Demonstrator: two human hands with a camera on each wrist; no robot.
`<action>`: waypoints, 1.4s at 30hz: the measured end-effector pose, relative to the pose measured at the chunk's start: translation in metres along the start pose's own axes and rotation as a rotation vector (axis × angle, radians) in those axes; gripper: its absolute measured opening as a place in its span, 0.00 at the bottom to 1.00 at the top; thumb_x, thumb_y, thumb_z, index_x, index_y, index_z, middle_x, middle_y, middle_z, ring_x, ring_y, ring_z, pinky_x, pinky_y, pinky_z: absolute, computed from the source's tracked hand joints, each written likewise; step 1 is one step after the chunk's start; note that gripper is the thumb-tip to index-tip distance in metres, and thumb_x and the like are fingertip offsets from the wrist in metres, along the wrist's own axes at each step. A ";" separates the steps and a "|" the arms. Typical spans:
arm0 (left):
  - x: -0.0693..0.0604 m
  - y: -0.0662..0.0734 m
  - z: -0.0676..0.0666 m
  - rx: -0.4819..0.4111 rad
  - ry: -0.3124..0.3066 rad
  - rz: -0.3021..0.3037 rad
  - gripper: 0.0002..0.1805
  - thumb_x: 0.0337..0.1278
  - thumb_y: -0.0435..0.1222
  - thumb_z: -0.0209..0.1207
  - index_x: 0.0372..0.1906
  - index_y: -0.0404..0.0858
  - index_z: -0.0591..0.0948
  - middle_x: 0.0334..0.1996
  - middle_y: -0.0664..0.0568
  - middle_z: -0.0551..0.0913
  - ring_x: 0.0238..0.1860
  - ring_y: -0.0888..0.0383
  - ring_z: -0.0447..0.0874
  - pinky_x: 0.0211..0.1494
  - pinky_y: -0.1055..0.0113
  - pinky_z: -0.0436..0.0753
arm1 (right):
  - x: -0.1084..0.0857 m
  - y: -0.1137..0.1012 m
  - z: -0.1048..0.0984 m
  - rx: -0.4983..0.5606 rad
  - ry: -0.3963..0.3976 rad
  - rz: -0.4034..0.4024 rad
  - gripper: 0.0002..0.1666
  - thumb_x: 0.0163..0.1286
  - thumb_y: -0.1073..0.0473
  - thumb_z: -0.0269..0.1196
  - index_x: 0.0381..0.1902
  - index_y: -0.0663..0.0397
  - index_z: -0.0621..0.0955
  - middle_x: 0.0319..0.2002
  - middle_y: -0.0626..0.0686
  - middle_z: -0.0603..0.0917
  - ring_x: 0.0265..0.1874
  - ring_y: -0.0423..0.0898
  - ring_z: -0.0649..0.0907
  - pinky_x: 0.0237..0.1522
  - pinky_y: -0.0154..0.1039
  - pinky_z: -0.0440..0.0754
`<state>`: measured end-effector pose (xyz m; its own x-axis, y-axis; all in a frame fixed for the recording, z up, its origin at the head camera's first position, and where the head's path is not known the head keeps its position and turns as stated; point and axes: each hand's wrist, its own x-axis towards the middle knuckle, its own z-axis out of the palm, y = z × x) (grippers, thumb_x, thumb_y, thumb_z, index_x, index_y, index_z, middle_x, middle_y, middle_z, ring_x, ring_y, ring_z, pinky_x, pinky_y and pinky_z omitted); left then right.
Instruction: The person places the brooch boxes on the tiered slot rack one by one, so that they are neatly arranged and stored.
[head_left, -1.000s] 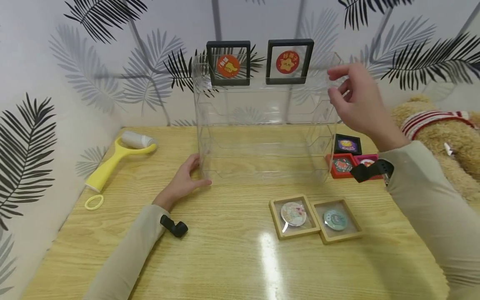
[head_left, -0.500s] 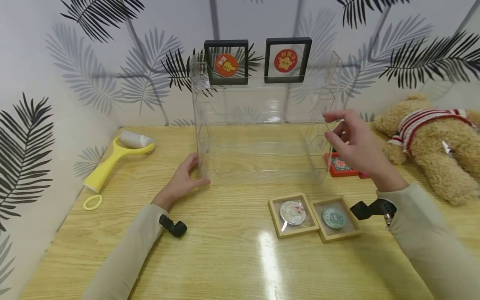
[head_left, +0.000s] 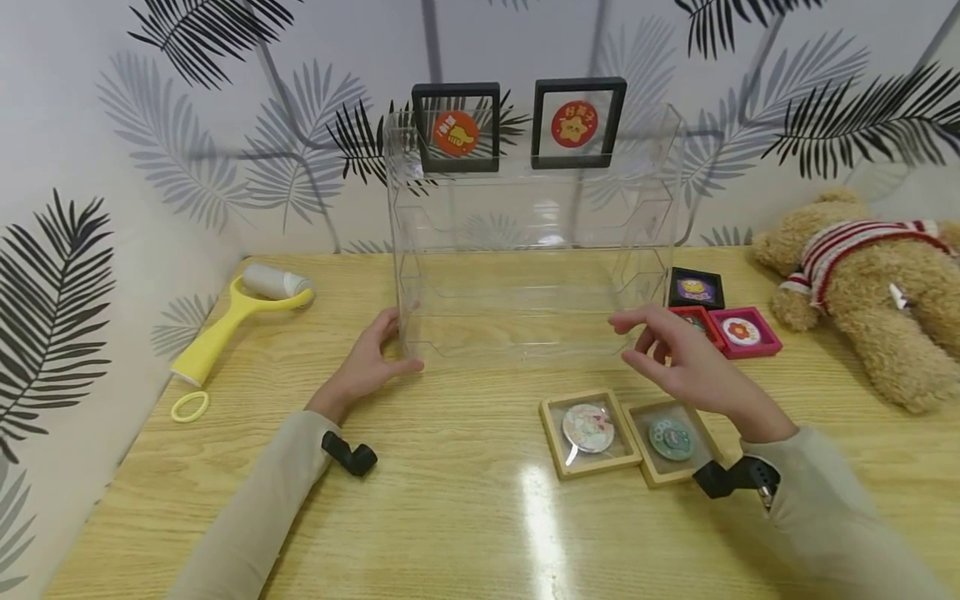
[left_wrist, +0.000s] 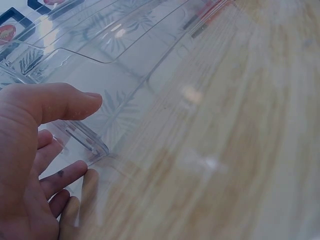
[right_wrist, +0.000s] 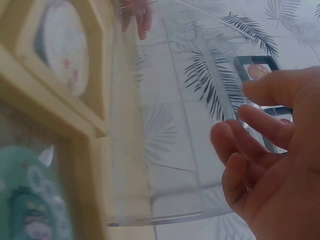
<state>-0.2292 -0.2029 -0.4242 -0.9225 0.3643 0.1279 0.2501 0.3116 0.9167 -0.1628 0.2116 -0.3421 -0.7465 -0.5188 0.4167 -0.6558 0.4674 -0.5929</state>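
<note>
A clear plastic display rack (head_left: 536, 247) with several tiers stands on the table. My left hand (head_left: 367, 358) rests at its lower left corner, thumb in front and fingers beside the side panel; the left wrist view shows the fingers (left_wrist: 67, 179) near the panel's edge. On the rack's top tier stand two black square frames, one with an orange thumbs-up badge (head_left: 455, 133), the other with a red star badge (head_left: 574, 125). In front of the lower right corner hovers my right hand (head_left: 686, 362), fingers loosely bent, holding nothing. Below it lie two wooden frames with round badges (head_left: 588, 429) (right_wrist: 65, 47).
Right of the rack lie a black frame (head_left: 696, 288), a red frame (head_left: 693, 321) partly hidden by my hand, and a pink frame (head_left: 744, 332). A teddy bear (head_left: 885, 292) lies far right. At left are a yellow-handled roller (head_left: 225, 325) and a yellow ring (head_left: 190, 407).
My right hand has come down from the rack's upper right corner to above the wooden frames, uncovering the black and pink frames. The left hand stays at the rack's corner.
</note>
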 end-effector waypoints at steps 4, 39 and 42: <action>0.000 0.001 0.000 0.005 -0.005 -0.002 0.43 0.48 0.25 0.67 0.70 0.35 0.59 0.67 0.35 0.68 0.71 0.41 0.59 0.75 0.46 0.50 | -0.010 0.005 0.006 0.009 -0.088 -0.012 0.25 0.60 0.74 0.64 0.57 0.61 0.76 0.46 0.56 0.81 0.33 0.36 0.79 0.36 0.32 0.79; 0.000 -0.002 -0.001 0.002 -0.005 0.017 0.43 0.47 0.25 0.67 0.69 0.34 0.60 0.66 0.34 0.69 0.70 0.41 0.61 0.75 0.47 0.51 | -0.035 0.004 0.038 -0.148 -0.407 0.207 0.58 0.41 0.50 0.79 0.67 0.61 0.63 0.64 0.63 0.67 0.61 0.64 0.66 0.52 0.76 0.62; 0.000 -0.001 0.000 -0.010 -0.006 0.013 0.43 0.47 0.24 0.67 0.70 0.34 0.60 0.66 0.35 0.69 0.70 0.41 0.61 0.75 0.47 0.51 | -0.036 0.002 0.042 -0.103 -0.372 0.247 0.58 0.41 0.54 0.79 0.68 0.58 0.61 0.65 0.61 0.66 0.65 0.61 0.65 0.56 0.78 0.57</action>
<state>-0.2298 -0.2034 -0.4254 -0.9172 0.3739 0.1375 0.2593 0.2984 0.9185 -0.1323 0.2015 -0.3875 -0.8031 -0.5957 -0.0160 -0.4848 0.6687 -0.5637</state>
